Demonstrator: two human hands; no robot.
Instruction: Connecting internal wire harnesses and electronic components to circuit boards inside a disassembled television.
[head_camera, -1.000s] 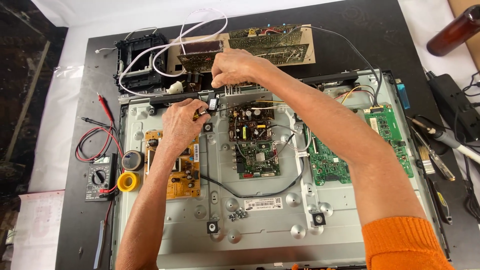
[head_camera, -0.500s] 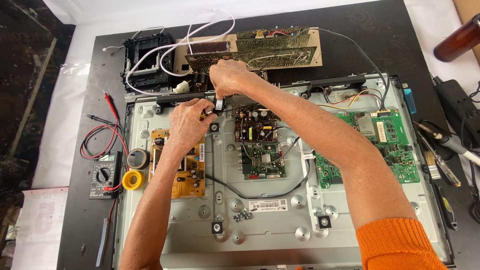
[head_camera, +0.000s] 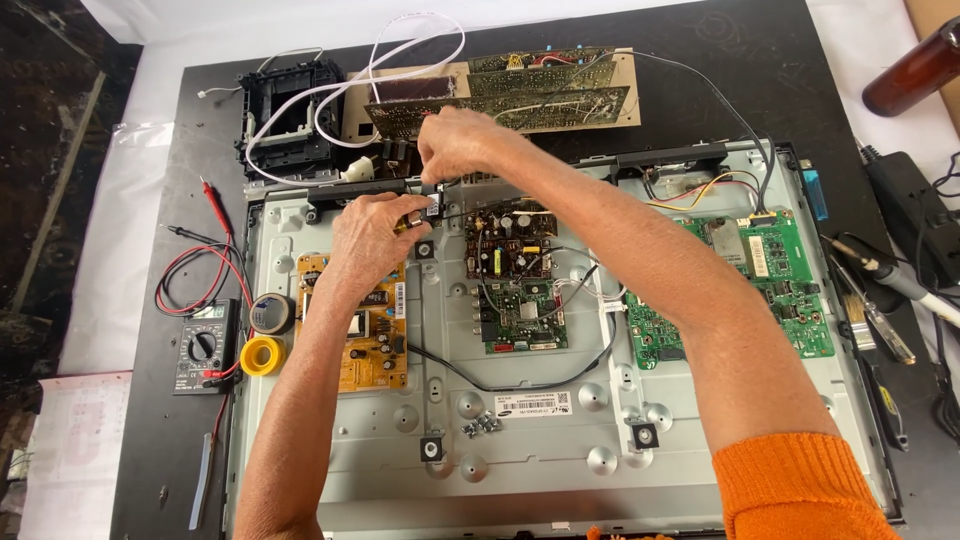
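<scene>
So the back cover is already off this flat-panel TV chassis (head_camera: 540, 480) and everything's lying exposed on the black bench, so the teardown part looks done and the actual fiddling is what's going on now. Both hands are working up at the top edge: the left hand (head_camera: 372, 235) is curling its fingers together around a small connector (head_camera: 432, 205) sitting on the long black bar (head_camera: 520, 172) along the upper rim, while the right hand (head_camera: 458, 145) is reaching in from above, fingertips pressed together on the same spot; I can't tell exactly what it's pinching, maybe the thin black wire (head_camera: 520, 385) that's looping down across the panel. All three boards are sitting in place: the yellow-brown power board (head_camera: 370, 345) on the left, the middle board (head_camera: 515, 290), and the green main board (head_camera: 755, 280) on the right. A little pile of loose screws (head_camera: 480, 425) is lying on the metal, so I'd guess reassembly is a long way off. Label-wise, there's a white rectangular sticker (head_camera: 535, 405) just below the middle board and a smaller white one on the green board. Off the left side a multimeter (head_camera: 205, 348) with red leads is lying next to a yellow tape roll (head_camera: 264, 354).
</scene>
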